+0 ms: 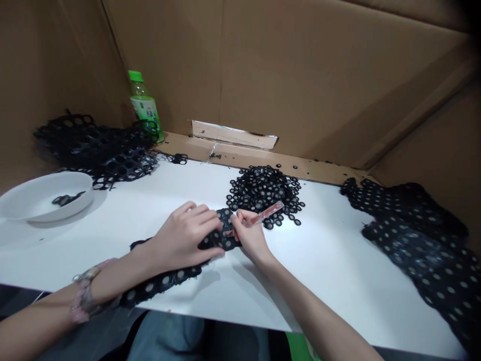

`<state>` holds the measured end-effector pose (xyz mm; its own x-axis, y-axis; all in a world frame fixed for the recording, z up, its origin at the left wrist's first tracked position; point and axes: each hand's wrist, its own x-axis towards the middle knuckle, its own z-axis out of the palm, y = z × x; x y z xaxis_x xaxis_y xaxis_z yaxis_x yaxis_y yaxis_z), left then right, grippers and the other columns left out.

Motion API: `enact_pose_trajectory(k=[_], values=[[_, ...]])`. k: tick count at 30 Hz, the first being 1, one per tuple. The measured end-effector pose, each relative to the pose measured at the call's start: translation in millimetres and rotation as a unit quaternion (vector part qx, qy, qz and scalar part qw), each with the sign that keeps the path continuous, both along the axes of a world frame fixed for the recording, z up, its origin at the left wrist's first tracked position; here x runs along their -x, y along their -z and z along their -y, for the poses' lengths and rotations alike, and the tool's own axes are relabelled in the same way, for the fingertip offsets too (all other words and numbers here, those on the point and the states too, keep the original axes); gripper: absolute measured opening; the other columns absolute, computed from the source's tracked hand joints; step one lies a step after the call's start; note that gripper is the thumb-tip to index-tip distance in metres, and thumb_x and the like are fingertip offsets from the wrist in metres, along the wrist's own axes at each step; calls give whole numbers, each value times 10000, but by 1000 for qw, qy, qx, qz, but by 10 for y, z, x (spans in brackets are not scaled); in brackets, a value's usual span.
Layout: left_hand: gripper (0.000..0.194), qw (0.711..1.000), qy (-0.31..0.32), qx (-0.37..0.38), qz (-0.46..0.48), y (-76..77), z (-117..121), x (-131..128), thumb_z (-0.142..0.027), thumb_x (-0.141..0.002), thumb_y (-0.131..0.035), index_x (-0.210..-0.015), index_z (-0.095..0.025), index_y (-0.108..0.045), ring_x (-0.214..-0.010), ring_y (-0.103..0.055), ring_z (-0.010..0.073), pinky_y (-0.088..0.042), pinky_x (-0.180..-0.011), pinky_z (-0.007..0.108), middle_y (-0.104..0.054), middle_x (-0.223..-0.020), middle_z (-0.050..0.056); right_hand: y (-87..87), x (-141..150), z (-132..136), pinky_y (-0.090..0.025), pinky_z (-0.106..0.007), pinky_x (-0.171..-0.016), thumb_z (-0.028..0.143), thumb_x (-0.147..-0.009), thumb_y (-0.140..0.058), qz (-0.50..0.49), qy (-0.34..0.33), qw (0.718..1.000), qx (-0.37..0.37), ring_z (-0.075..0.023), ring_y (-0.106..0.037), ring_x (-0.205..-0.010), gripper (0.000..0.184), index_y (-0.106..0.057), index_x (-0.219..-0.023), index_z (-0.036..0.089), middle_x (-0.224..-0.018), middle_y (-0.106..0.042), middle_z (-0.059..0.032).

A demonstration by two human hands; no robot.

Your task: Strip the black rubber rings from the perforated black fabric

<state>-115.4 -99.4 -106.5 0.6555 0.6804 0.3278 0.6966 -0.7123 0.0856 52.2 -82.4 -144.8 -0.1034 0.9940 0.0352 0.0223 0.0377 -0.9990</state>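
Observation:
A strip of black rubbery sheet with pale round dots (pixel 165 282) lies slantwise near the table's front edge. My left hand (pixel 191 231) rests over its upper end, fingers curled onto it and thumb along the near side, gripping it. Pinched in my right hand (pixel 248 235) is a slim pen-like tool with a red handle (pixel 265 214); its lower end points down at the sheet, and the tip is too small to make out. Just beyond both hands is a heap of small black rings with pale centres (pixel 265 188).
A white bowl (pixel 80 193) with a few black pieces stands at left. Behind it lies black net-like sheet with holes (pixel 101 150), beside a green-capped bottle (pixel 145 108). More dotted black sheets (pixel 421 250) lie at right. Cardboard walls (pixel 285 75) enclose the white table (pixel 319 281).

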Motion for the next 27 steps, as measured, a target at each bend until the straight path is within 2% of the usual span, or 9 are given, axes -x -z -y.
enact_pose_trajectory(k=[3,8,11,13,21,27], values=[[231,998,25,-16,-56,68,129,-68,-406,-764,-536,-777,-177,-563,-763,-534,189,-328,-657,306,-610,-787,33,-13,6,32,-342,-188,-397,241,-707,-515,17,17,1000,-20,-57,-302,-361,341,-272,-471,209,-380,-282,97],[46,994,-23,-59,-94,242,270,-205,-178,-746,-526,-706,-169,-547,-648,-535,169,-314,-595,305,-602,-688,15,74,24,56,-352,-196,-428,244,-725,-497,-18,52,998,-38,-68,-348,-367,309,-287,-501,211,-379,-326,95],[80,989,-71,-96,-87,304,308,-259,-131,-726,-521,-652,-163,-527,-602,-533,171,-297,-569,310,-593,-626,12,137,40,53,-368,-202,-436,224,-715,-482,-40,70,997,-20,-67,-318,-355,302,-271,-498,215,-363,-309,102],[116,987,-82,-115,-78,318,309,-265,-118,-724,-515,-618,-165,-511,-576,-525,162,-291,-573,312,-582,-593,-2,160,46,50,-363,-201,-432,198,-694,-474,-29,66,997,-20,-69,-318,-362,291,-264,-493,217,-377,-287,101],[200,983,-35,-171,-63,315,255,-197,-109,-771,-474,-584,-177,-496,-582,-491,135,-294,-616,303,-556,-575,-30,193,38,59,-232,-215,-424,137,-632,-448,81,43,991,-94,-78,-280,-434,270,-238,-480,210,-444,-257,77],[232,981,-17,-189,-49,297,233,-190,-123,-802,-450,-582,-176,-502,-577,-469,130,-295,-623,302,-560,-574,-28,202,36,51,-225,-216,-435,129,-626,-438,93,37,990,-100,-80,-267,-444,263,-230,-486,208,-443,-258,77]])
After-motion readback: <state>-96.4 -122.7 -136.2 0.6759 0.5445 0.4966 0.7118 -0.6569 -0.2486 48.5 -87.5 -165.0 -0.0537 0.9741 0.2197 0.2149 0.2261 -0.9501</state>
